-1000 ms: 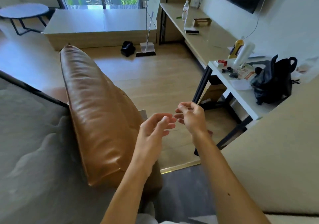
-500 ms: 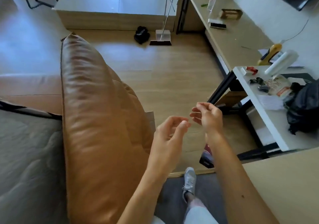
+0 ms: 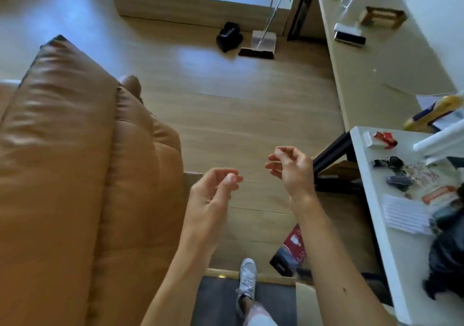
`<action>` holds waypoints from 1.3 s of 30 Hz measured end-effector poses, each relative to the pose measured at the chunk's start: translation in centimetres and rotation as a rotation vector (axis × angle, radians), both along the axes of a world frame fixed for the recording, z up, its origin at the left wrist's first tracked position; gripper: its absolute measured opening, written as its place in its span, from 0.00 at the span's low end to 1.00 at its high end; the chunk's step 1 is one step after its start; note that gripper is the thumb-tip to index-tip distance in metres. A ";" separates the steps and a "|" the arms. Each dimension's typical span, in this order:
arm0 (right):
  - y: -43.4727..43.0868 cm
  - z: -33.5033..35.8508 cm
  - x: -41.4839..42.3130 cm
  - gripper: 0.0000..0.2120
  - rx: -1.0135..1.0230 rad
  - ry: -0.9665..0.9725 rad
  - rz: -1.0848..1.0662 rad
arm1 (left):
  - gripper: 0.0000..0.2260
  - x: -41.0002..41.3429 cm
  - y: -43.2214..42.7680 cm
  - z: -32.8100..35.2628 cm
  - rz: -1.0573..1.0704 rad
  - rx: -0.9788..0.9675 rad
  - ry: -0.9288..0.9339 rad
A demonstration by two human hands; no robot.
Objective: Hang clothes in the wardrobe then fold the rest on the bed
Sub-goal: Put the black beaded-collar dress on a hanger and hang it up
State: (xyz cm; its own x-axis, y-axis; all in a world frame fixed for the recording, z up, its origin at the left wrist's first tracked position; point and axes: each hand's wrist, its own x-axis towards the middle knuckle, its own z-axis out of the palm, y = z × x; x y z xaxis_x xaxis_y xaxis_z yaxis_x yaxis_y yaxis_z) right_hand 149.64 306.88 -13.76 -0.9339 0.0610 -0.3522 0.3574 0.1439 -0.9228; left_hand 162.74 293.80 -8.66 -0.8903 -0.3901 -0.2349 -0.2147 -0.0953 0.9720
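Note:
No clothes, wardrobe or bed show in the head view. My left hand [image 3: 212, 195] is raised in front of me over the wooden floor, fingers loosely curled, holding nothing. My right hand [image 3: 292, 168] hangs a little higher and to the right, fingers also loosely curled and empty. The two hands are apart, with a gap of bare floor between them.
A brown leather sofa [image 3: 75, 175] fills the left. A white table [image 3: 371, 220] with small items and a black bag [image 3: 449, 263] stands at right, a long wooden counter [image 3: 371, 69] behind it. A broom [image 3: 261, 41] leans at the far floor. My white shoe [image 3: 247, 278] steps on a dark mat.
The view has tilted downward and moved forward. My hands, close together a second ago, have spread apart. My foot has come into view.

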 end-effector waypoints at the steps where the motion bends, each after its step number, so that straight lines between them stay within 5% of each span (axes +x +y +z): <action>1: 1.3 0.3 -1.5 0.07 0.001 0.007 -0.012 | 0.11 -1.7 1.0 0.4 0.007 0.009 0.001; 14: 4.0 3.8 -16.9 0.06 -0.035 0.096 0.049 | 0.09 -18.4 2.2 3.1 0.019 0.019 0.086; 17: -0.3 3.4 -21.2 0.06 -0.040 0.108 0.111 | 0.07 -22.5 -0.6 1.9 0.047 -0.008 0.133; 21: -5.6 2.6 -26.6 0.03 -0.051 0.128 0.170 | 0.17 -27.8 -3.8 0.5 0.094 0.010 0.143; 39: -30.6 5.0 -65.2 0.06 -0.134 0.187 0.367 | 0.11 -65.4 -25.5 4.4 0.235 -0.085 0.202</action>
State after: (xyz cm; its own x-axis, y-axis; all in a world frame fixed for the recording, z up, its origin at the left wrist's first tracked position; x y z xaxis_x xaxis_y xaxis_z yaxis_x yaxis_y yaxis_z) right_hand 84.43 276.27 -8.73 -0.9336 -0.3221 -0.1570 0.1297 0.1048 -0.9860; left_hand 97.37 268.30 -4.29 -0.7991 -0.6008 -0.0205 0.0016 -0.0363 0.9993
